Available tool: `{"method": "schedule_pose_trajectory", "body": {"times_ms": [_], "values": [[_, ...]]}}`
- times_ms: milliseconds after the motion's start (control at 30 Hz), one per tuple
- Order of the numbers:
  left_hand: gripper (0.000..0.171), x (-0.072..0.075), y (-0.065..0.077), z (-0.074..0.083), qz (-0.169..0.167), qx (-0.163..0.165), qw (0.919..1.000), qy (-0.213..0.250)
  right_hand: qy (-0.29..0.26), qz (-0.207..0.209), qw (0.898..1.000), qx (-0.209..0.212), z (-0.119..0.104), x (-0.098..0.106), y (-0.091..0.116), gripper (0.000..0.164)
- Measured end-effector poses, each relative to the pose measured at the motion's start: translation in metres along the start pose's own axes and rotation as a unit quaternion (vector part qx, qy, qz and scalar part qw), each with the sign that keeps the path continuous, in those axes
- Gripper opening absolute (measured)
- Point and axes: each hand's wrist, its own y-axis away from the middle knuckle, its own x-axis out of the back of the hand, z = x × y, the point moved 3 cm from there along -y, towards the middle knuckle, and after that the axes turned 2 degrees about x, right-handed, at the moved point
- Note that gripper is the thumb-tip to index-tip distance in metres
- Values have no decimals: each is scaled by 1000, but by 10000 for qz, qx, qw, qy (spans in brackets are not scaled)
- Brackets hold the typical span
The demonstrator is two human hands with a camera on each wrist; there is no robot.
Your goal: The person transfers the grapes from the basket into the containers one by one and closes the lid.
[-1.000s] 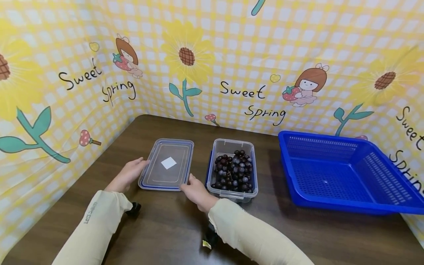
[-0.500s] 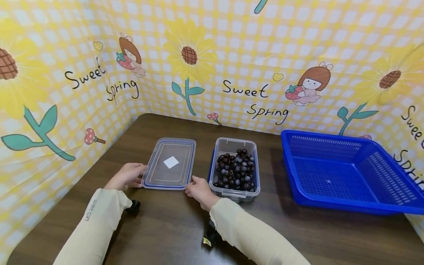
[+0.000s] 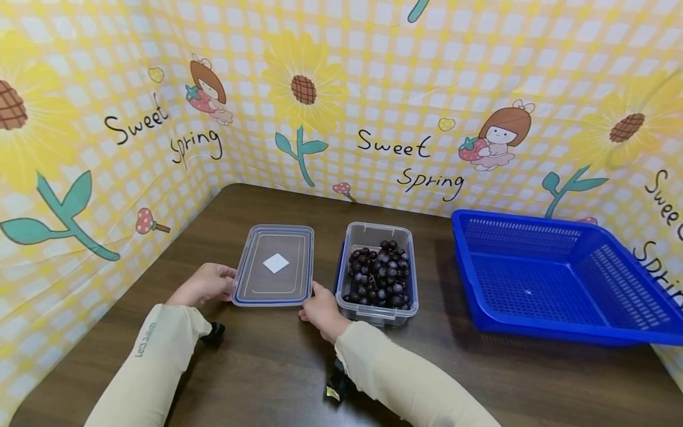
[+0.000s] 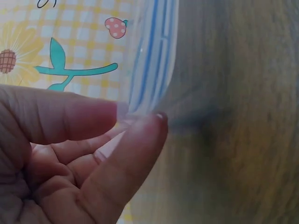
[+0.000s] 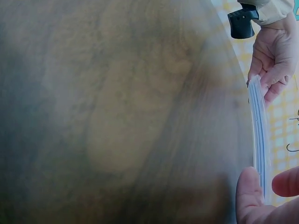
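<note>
In the head view a clear plastic lid [image 3: 274, 284] with a blue seal and a white diamond sticker is at the left of the table. My left hand [image 3: 207, 283] pinches its near left corner; the left wrist view shows thumb and forefinger [image 4: 142, 154] meeting at that corner. At the near right corner, my right hand [image 3: 322, 309] holds the edge between thumb and fingers. Seen edge-on in the right wrist view, the lid [image 5: 259, 135] runs between both hands. Right of it stands an uncovered clear container [image 3: 376, 311] with dark grapes [image 3: 380, 276] inside.
A large blue plastic basket [image 3: 539, 284] with perforated walls stands on the right of the brown table [image 3: 267, 367]. Yellow checked cloth [image 3: 331, 71] with printed flowers hangs behind and at the sides. Something blue [image 3: 340, 264] shows along the container's left side.
The lid has shifted slightly right and turned a little, its near edge swinging right. My left hand has slid toward the near left corner. The grape container and basket stay put.
</note>
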Motion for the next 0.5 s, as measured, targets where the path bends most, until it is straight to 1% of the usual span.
{"method": "schedule_pose_trajectory", "body": {"times_ms": [167, 300, 400, 500], "values": [[37, 4, 6, 6, 108, -13, 9994, -318, -341, -142, 9992, -171, -4, 0, 2, 64], [33, 6, 10, 17, 123, -155, 9985, -508, -712, -264, 9965, -349, -8, 4, 5, 66], [32, 10, 15, 23, 139, -243, 9986, -441, -867, -353, 9950, -337, -13, 4, 7, 67], [33, 15, 20, 27, 230, -307, 9987, -348, -930, -425, 9946, -188, -20, 3, 7, 66]]}}
